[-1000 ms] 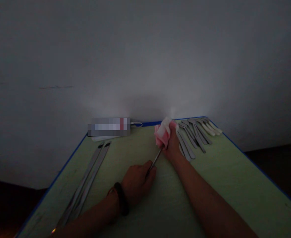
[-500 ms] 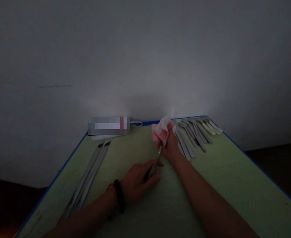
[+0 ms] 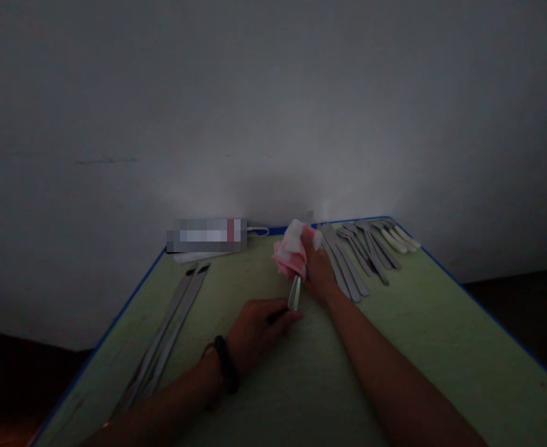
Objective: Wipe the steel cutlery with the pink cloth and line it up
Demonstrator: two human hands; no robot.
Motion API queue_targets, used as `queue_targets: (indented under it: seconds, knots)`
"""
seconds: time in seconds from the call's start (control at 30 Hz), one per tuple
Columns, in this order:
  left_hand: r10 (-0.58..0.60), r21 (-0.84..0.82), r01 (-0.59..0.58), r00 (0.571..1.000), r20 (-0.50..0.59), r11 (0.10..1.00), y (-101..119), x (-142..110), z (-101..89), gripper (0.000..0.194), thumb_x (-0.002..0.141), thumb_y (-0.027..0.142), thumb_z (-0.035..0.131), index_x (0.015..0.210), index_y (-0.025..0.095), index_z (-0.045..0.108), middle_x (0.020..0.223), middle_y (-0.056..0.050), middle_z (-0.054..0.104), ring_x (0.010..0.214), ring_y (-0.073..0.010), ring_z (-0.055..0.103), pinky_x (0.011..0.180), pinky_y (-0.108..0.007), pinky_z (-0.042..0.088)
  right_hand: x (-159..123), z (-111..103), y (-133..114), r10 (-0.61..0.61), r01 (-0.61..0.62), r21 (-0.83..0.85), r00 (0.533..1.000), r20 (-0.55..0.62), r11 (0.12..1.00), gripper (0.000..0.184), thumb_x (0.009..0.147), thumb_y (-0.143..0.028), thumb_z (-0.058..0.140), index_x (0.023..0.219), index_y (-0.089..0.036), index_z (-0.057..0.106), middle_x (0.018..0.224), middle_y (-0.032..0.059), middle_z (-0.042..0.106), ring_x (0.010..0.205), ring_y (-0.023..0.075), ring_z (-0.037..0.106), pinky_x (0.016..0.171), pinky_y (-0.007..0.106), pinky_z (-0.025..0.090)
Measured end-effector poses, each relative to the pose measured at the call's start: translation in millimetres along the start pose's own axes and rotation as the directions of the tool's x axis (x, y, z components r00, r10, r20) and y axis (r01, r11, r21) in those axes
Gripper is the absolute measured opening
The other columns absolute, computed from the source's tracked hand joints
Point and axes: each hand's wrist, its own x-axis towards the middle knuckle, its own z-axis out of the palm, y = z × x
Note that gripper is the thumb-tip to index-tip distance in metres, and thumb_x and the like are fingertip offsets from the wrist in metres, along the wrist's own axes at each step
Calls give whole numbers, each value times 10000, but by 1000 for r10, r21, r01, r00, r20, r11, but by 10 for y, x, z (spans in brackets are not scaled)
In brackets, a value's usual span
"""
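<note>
- My left fingers (image 3: 271, 305) are gripping the utensil (image 3: 294, 293) near its lower end.
- My right fingers (image 3: 318, 266) are clasping the cloth (image 3: 293, 245) around its upper part, partly hidden.
- The utensil is pointing toward twelve o'clock over the counter (image 3: 441, 338).
- Cutlery (image 3: 350, 267) is lying at two o'clock from it, strips (image 3: 188, 304) between eight and nine.

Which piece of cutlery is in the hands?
The metal utensil running from the left hand into the cloth in the right hand; the others lie on the table.
</note>
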Motion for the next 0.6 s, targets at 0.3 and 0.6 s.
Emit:
queue_targets:
  seconds: [0.3,0.6]
  knots:
    - [-120,-52,114,984,-133,992,36,6,-2,414,885,422,414,576,172,526,509,35,512,470,-104,462,517,-216,337,-101,87,-98,-96,125,-397,991,92,909,422,732,-547,571,717,-126,605,650,38,599,560,113,490,505,229,375]
    - [-205,-156,186,971,-121,970,77,36,-34,498,914,445,300,596,170,566,482,11,543,456,-126,496,516,-230,368,-139,129,-67,-135,195,-392,975,175,899,368,698,-471,630,856,-138,625,756,37,629,635,121,529,560,225,414]
